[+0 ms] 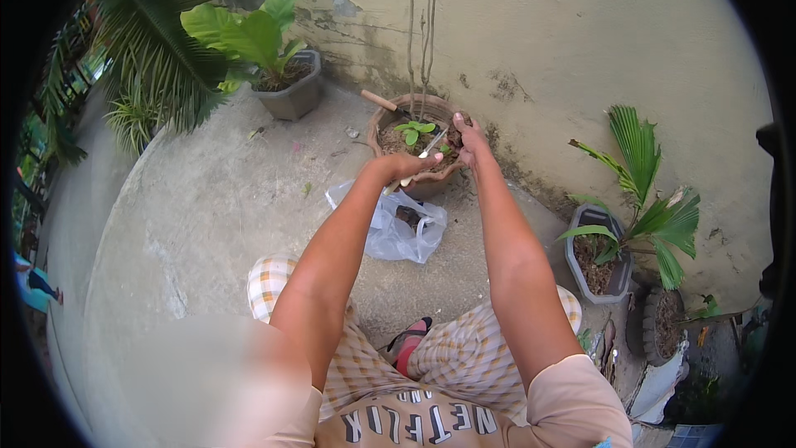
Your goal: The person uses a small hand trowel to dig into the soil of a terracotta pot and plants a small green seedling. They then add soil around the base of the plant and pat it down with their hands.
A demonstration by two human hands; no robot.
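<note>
A round, wavy-rimmed clay pot (374,126) stands before me against the wall, with soil, bare upright stems (411,31) and a small green seedling (413,130) in it. My left hand (407,167) is over the pot's near rim, holding a slim metal tool (434,142) with a pale handle; its exact kind is unclear. At the right rim, my right hand (474,142) grips a dark brown clump (458,129) that looks like soil. A wooden-handled garden tool (378,99) leans in the pot, its working end partly hidden. Below the pot lies a clear plastic bag (398,238) with dark matter inside.
A grey pot (289,102) with a broad-leaved plant stands at upper left, near palm fronds (155,37). To the right are a grey planter (581,267) with a fan palm and a ridged round pot (652,330). A person's leg (43,286) shows far left.
</note>
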